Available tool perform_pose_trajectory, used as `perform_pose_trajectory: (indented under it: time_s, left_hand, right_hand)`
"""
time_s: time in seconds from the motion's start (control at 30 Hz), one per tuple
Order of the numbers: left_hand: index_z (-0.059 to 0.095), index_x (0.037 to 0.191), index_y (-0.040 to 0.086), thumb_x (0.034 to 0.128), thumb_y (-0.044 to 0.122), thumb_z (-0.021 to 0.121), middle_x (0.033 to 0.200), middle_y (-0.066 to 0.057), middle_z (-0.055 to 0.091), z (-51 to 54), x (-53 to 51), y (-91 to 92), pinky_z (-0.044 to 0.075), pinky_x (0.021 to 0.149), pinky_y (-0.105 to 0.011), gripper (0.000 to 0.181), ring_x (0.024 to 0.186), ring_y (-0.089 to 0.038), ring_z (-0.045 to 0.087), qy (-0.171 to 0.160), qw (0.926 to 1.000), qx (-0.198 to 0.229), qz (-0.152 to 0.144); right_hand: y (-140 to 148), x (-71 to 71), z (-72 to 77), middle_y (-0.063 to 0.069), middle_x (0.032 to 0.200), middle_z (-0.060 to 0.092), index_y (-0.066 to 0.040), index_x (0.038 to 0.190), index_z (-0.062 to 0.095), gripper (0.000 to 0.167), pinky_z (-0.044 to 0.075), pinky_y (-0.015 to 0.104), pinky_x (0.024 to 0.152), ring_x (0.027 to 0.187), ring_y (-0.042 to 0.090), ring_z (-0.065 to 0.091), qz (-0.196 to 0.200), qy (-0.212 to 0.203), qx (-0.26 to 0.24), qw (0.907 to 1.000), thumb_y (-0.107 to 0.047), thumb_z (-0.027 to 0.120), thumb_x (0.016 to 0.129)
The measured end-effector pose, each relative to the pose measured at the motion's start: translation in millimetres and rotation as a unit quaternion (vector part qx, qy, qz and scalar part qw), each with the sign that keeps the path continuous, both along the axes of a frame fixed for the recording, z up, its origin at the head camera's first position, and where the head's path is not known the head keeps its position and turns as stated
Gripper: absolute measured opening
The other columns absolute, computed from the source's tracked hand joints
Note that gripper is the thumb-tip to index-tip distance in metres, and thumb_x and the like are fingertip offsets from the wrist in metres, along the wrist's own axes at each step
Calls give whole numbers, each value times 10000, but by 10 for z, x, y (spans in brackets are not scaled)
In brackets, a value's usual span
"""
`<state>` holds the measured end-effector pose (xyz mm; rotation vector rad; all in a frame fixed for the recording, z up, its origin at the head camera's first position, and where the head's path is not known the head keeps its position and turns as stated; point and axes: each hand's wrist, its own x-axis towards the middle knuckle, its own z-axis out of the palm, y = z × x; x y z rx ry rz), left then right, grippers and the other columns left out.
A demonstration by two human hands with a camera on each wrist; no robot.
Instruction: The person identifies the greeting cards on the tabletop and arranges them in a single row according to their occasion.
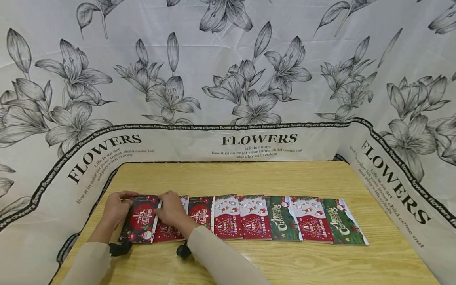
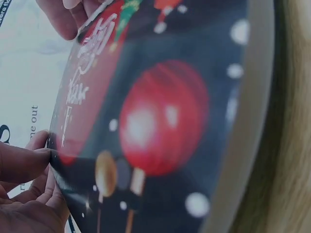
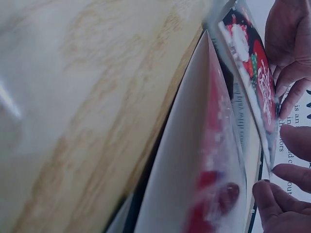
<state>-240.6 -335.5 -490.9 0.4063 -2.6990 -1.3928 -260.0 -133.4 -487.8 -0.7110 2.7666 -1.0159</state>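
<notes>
A black Christmas booklet (image 1: 140, 219) with a red circle and white lettering is at the left end of a row. My left hand (image 1: 115, 211) pinches its left edge near the top, thumb against the cover in the left wrist view. On the opposite side, my right hand (image 1: 172, 208) pinches its upper right corner, as the right wrist view shows. A red-and-white booklet (image 1: 167, 232) lies beside it, partly hidden by the right hand and forearm. Beyond that is another black booklet (image 1: 201, 213). The held booklet's page edge (image 2: 243, 126) shows in the left wrist view.
Rightward, the row continues with red-and-white booklets (image 1: 228, 217) and green ones (image 1: 343, 221), side by side or slightly overlapping. They lie on a wooden table (image 1: 303, 263). A flower-printed cloth (image 1: 185, 142) encloses the table's back and sides.
</notes>
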Motion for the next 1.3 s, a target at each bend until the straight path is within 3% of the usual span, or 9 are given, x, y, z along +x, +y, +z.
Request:
perform_pose_trajectory:
  time_s: [0.2, 0.3, 0.4, 0.73, 0.97, 1.3]
  left_hand:
    - [655, 1306, -95, 1012, -91, 498, 1300, -309, 567, 45, 13, 2, 528, 843, -441, 333, 1112, -410, 606, -80, 10000, 28, 39]
    - [659, 1298, -99, 1005, -95, 503, 1280, -304, 578, 58, 23, 7, 518, 822, -395, 332, 1097, -392, 600, -53, 10000, -9, -22]
    - [664, 1290, -99, 1000, -97, 517, 1255, -293, 587, 67, 24, 11, 500, 770, -323, 325, 1066, -362, 591, -32, 10000, -34, -73]
    - [651, 1329, -74, 1031, -68, 524, 1270, -275, 588, 97, 59, 8, 486, 698, -270, 324, 1058, -330, 584, -73, 9998, 30, -178]
    - [619, 1352, -75, 1053, -47, 551, 1337, -297, 590, 87, 95, -11, 554, 783, -284, 308, 1157, -372, 635, 60, 9984, 193, -528]
    - [598, 1336, -78, 1035, -45, 601, 1345, -304, 597, 35, 160, 4, 582, 858, -354, 303, 1140, -375, 668, 49, 9964, 279, -801]
  right_hand:
    - [-1, -15, 20, 43, 1191, 632, -92, 1328, 719, 372, 533, 253, 857, 1049, 153, 616, -219, -112, -557, 9981, -185, 780, 974]
    - [-3, -23, 23, 36, 1126, 626, -79, 1273, 742, 318, 522, 218, 742, 892, 99, 607, -348, -132, -1088, 9934, -126, 787, 961]
    - [-8, -22, 17, 33, 1112, 623, -62, 1229, 755, 278, 522, 192, 701, 845, 63, 612, -463, -180, -1555, 9866, -64, 781, 952]
    - [-42, -15, -9, 13, 1057, 637, -80, 1149, 797, 241, 546, 202, 690, 823, 47, 631, -867, -434, -2394, 9661, -9, 801, 918]
    - [-36, -62, -18, 14, 1042, 650, -59, 1129, 801, 238, 550, 193, 689, 801, 40, 628, -1078, -404, -2844, 9518, 30, 795, 908]
    - [54, -134, -11, 78, 1060, 656, 2, 1121, 774, 233, 569, 205, 710, 857, 101, 651, -1284, -208, -3245, 9369, 85, 772, 903]
